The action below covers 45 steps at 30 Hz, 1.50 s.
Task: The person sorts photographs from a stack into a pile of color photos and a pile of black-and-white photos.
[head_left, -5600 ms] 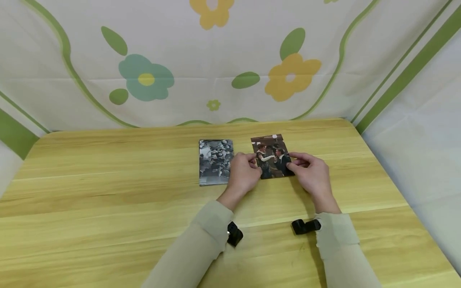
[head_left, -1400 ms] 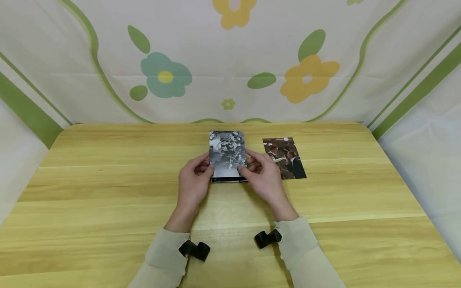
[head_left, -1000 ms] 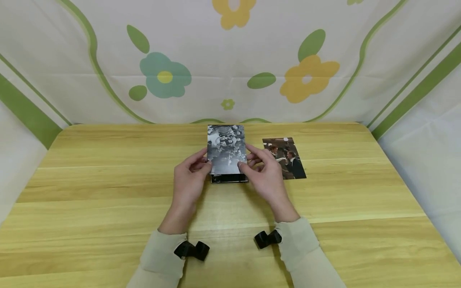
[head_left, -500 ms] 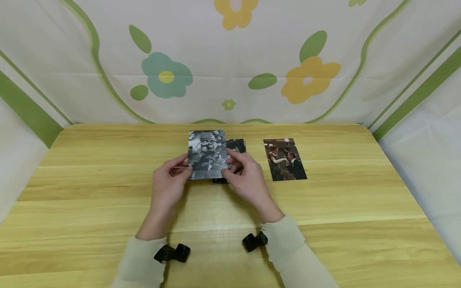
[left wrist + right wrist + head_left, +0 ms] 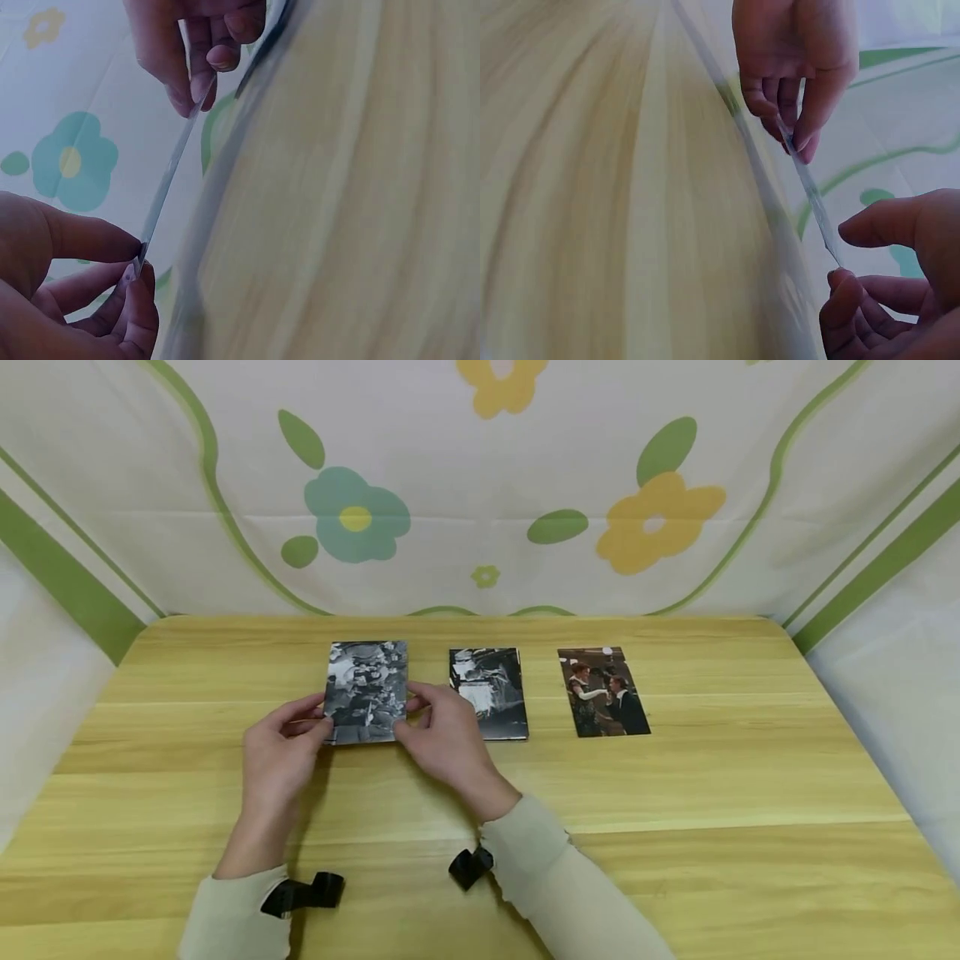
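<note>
In the head view, a black-and-white photo (image 5: 367, 689) of a crowd is held left of the table's middle. My left hand (image 5: 281, 752) pinches its lower left edge between thumb and fingers. My right hand (image 5: 447, 735) holds its right edge, thumb near the lower corner and fingers curled behind. Both wrist views show the photo nearly edge-on, a thin strip spanning the two hands; in the right wrist view the right thumb (image 5: 877, 223) looks slightly off it. Another black-and-white photo (image 5: 498, 693), atop a small stack, lies partly hidden behind the right hand.
A colour photo (image 5: 604, 692) of two people lies slightly askew to the right of the stack. The wooden table (image 5: 712, 860) ends against a flower-patterned cloth (image 5: 480, 477) at the back. Black wrist cameras (image 5: 307, 893) sit at both cuffs.
Both hands lifted the crowd photo off the stack and carried it left, uncovering another black-and-white photo. Earlier, the hands held the colour photo at the right; it now lies there released.
</note>
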Available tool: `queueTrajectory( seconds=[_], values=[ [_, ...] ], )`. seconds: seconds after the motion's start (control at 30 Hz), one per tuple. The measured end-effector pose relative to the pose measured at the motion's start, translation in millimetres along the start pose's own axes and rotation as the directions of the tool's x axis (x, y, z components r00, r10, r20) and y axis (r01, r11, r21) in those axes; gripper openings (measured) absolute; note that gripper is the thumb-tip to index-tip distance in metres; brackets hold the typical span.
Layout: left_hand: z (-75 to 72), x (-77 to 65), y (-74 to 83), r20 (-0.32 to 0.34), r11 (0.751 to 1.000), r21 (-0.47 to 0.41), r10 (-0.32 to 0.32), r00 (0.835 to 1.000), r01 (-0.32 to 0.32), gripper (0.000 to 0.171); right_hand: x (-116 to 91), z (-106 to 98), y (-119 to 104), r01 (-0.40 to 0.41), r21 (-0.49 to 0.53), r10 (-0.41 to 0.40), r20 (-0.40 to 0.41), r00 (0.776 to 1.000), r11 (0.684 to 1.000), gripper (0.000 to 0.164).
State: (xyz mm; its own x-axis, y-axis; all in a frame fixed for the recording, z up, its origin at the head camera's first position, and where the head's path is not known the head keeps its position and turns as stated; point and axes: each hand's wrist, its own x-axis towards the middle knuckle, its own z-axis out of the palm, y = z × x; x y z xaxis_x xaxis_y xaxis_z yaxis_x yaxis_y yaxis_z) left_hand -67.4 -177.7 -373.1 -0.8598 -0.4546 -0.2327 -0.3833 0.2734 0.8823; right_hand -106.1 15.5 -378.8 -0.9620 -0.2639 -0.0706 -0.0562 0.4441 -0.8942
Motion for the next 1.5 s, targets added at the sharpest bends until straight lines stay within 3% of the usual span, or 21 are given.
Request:
queueTrajectory(
  seconds=[0.17, 0.4, 0.67, 0.77, 0.93, 1.13, 1.3, 1.5],
  values=[
    [0.6, 5.2, -3.3, -0.034, 0.993, 0.109, 0.043, 0.998, -0.039, 0.043, 5.8, 7.9, -4.0, -0.023, -0.104, 0.025, 0.015, 1.000, 0.994, 0.059],
    [4.1, 12.9, -4.9, 0.010, 0.975, 0.213, 0.067, 0.998, -0.068, 0.043, 10.9, 13.5, -5.6, -0.043, -0.321, 0.060, 0.045, 0.997, 0.946, 0.058],
    [8.6, 13.5, -5.5, 0.003, 0.950, 0.279, 0.143, 0.990, -0.138, 0.044, 12.6, 12.5, -6.7, -0.050, -0.387, 0.079, 0.059, 0.995, 0.921, 0.061],
    [8.7, 12.9, -5.3, 0.009, 0.956, 0.266, 0.129, 0.992, -0.127, 0.044, 11.5, 11.8, -6.9, -0.054, -0.380, 0.083, 0.061, 0.995, 0.923, 0.062],
    [5.9, 9.4, -2.1, 0.017, 0.964, 0.249, 0.093, 0.995, -0.095, 0.046, 3.5, 8.2, -7.2, -0.007, -0.361, 0.020, 0.033, 0.999, 0.932, 0.062],
    [9.0, 0.5, 6.7, 0.028, 0.975, 0.191, 0.110, 0.994, -0.113, 0.044, -7.0, -15.5, -3.1, 0.071, -0.265, -0.081, -0.025, 0.996, 0.962, 0.056],
    [20.6, -9.0, 18.5, 0.101, 0.985, 0.118, 0.114, 0.988, -0.126, 0.041, -11.8, -44.0, 13.0, 0.110, -0.151, -0.122, -0.078, 0.989, 0.982, 0.051],
    [45.8, -19.9, 28.6, 0.171, 0.987, 0.046, 0.143, 0.975, -0.153, 0.037, -21.6, -80.2, 35.5, 0.035, -0.082, -0.050, -0.194, 0.980, 0.996, 0.054]
  ],
)
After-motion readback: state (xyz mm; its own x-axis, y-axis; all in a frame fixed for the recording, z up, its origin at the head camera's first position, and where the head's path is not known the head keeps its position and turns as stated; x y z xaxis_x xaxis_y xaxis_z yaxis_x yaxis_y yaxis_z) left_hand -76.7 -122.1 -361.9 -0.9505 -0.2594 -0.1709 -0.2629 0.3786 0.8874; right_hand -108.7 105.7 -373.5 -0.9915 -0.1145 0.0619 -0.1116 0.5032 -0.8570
